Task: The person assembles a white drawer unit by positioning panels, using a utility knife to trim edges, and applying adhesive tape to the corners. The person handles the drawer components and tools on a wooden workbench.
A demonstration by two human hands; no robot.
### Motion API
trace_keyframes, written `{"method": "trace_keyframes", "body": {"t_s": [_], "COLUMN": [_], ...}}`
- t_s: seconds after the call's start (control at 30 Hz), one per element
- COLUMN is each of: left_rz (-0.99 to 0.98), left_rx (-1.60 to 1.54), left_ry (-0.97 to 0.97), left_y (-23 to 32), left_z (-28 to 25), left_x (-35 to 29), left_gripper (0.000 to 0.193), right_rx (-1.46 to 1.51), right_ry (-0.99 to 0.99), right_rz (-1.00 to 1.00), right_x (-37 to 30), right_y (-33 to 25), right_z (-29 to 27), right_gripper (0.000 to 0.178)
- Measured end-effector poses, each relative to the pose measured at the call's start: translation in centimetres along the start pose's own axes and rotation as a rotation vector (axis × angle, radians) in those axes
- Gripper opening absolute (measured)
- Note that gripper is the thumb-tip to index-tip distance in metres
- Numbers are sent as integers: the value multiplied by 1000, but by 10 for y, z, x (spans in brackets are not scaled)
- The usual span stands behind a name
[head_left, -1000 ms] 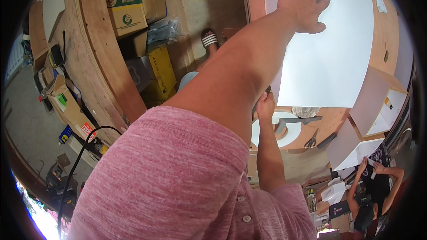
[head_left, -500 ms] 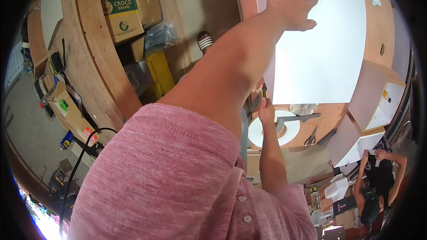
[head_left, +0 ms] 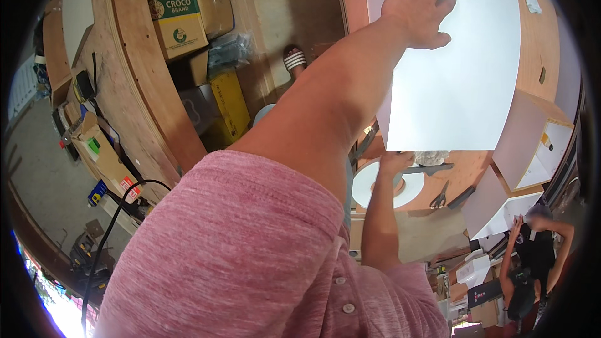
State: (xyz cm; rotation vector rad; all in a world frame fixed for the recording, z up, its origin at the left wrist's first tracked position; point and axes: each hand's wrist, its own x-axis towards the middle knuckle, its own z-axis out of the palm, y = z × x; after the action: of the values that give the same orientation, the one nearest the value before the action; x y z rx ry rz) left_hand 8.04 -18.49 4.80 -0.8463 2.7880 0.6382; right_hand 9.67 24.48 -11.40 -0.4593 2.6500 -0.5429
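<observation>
My left hand [head_left: 421,9] lies with fingers spread on a large white panel [head_left: 460,97], near its far left part. At the panel's near edge is my right hand [head_left: 395,161], fingers curled; whatever they hold is hidden. Just below that hand a big white roll of flat strip [head_left: 364,186] lies on the wooden table, partly covered by my right forearm. A dark flat metal bar [head_left: 432,168] rests across the roll, close to my right fingers. Crumpled clear plastic [head_left: 432,158] sits beside the panel's near edge.
Scissors [head_left: 440,197] and a dark block [head_left: 461,196] lie right of the roll. White box-shaped cabinets [head_left: 529,144] stand at right; beyond them, a co-worker [head_left: 532,263] handles a white piece. Cardboard boxes [head_left: 178,19] and a yellow box [head_left: 230,106] are at left, beside a wooden bench [head_left: 134,56].
My right hand has moved right and slightly nearer to the panel's near edge; the slim yellow-and-black tool seen in it before is out of sight. My left hand stays spread on the panel.
</observation>
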Motion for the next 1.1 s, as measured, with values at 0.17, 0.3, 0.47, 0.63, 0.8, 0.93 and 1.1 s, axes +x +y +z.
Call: {"method": "trace_keyframes", "body": {"t_s": [0.17, 0.3, 0.47, 0.63, 0.8, 0.93, 1.1], "left_rz": [15, 18, 16, 25, 19, 25, 13], "left_rx": [25, 21, 23, 7, -5, 0, 9], "left_ry": [14, -30, -42, -8, -35, -2, -45], "left_y": [0, 4, 5, 1, 5, 3, 5], "left_z": [0, -8, -9, -4, -11, -5, -10], "left_x": [2, 1, 0, 1, 0, 1, 1], "left_gripper": [86, 84, 84, 84, 84, 84, 84], "right_rx": [942, 1278, 1367, 1408, 1363, 1323, 1263], "right_ry": [-433, -363, -324, -300, -188, -157, -99], "right_rz": [853, 973, 1083, 1112, 1196, 1225, 1243], "right_x": [-30, -5, 2, 3, 9, 11, 13], "right_y": [-46, -81, -79, -99, -100, -103, -107], "right_z": [56, 101, 121, 112, 128, 132, 135], "right_gripper": [45, 42, 33, 18, 18, 20, 24]}}
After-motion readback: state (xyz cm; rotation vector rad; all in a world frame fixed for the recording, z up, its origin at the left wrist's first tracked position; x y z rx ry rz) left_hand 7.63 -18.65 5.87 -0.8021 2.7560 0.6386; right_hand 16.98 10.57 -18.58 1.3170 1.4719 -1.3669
